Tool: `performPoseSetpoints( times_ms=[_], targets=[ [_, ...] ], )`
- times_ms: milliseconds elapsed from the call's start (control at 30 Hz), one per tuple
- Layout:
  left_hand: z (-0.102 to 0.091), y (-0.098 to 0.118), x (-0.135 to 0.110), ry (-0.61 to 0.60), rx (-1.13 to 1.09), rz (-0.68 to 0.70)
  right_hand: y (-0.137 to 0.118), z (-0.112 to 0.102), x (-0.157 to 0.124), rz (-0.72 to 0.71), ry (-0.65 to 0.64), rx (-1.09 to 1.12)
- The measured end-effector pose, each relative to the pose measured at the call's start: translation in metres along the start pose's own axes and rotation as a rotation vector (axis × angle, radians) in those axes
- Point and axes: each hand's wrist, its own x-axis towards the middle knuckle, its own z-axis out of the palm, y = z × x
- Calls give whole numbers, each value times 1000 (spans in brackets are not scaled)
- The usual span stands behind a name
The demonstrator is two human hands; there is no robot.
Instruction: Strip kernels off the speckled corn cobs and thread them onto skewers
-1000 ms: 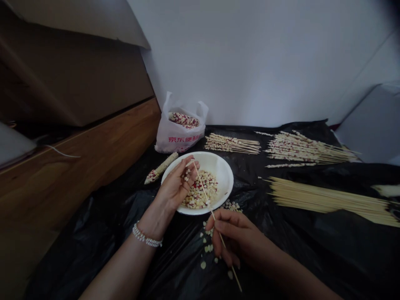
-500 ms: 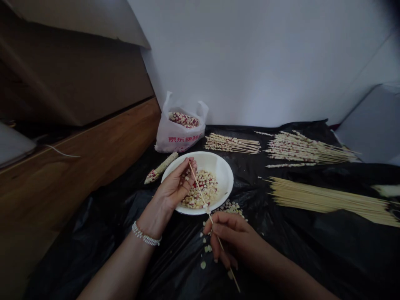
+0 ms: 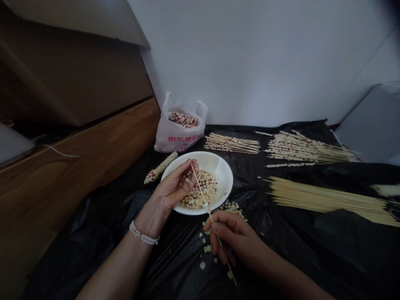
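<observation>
Between my hands slants a thin bamboo skewer [image 3: 200, 186], with a pale corn kernel or two partway along it. My right hand [image 3: 229, 237] pinches its lower part between thumb and fingers, just in front of the bowl. At the skewer's upper tip, my left hand [image 3: 179, 181] has thumb and fingers closed around a few corn kernels, over the bowl's left side. Whether the tip goes into a kernel there is too small to tell. Below sits a white bowl [image 3: 225, 175] with loose corn kernels [image 3: 203, 193], cream and dark red.
Behind the bowl stands a white plastic bag [image 3: 179, 139] with corn cobs; a partly stripped cob [image 3: 161, 167] lies left. Kernel-threaded skewers [image 3: 231, 143] and a larger pile [image 3: 300, 148] lie behind right, bare skewers [image 3: 325, 200] nearer. Spilled kernels [image 3: 233, 207] dot the black plastic sheet [image 3: 175, 258].
The skewer's lower end has moved slightly up and left, and its tip sits a little further right at my left fingers. Both hands keep their hold.
</observation>
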Motion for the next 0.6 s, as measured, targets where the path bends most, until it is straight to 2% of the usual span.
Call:
performPoseSetpoints(
  times_ms=[267, 600],
  targets=[
    [1, -5, -6, -26, 144, -59, -1, -2, 2, -44, 48, -14],
    [-10, -15, -8, -322, 521, -142, -10, -10, 2, -103, 120, 25]
  ],
)
